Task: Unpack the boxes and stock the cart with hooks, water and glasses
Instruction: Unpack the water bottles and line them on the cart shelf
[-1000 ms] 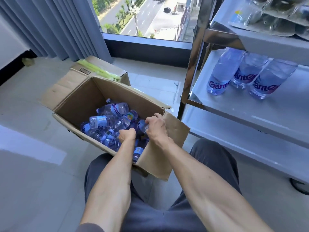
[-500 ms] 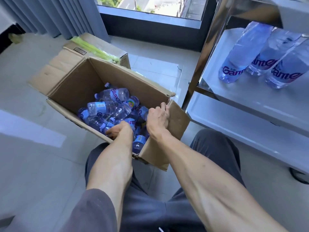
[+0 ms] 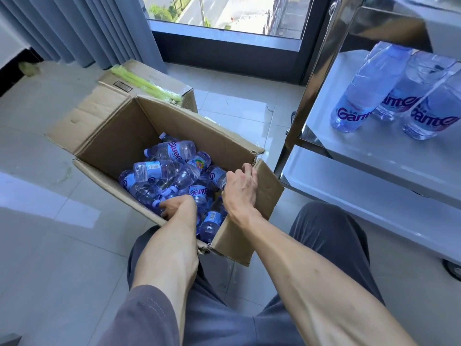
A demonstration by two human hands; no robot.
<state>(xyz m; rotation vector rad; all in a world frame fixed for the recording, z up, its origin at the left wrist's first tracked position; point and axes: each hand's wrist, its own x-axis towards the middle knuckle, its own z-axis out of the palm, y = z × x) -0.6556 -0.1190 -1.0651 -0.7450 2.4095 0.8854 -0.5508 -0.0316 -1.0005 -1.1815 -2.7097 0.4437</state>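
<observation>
The water bottles [image 3: 172, 176] lie jumbled in the open cardboard box [image 3: 112, 136] on the floor beside the cart [image 3: 374, 156]. Left hand [image 3: 174, 207] curls around a bottle near the box's near wall; right hand [image 3: 240, 186] grips another at the flap. Honestly, yanking two from that loose pile could roll others, or a slick one slips.

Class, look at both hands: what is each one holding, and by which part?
The right hand grips a water bottle by one end. The left hand curls around another bottle's capped neck in the box.
</observation>
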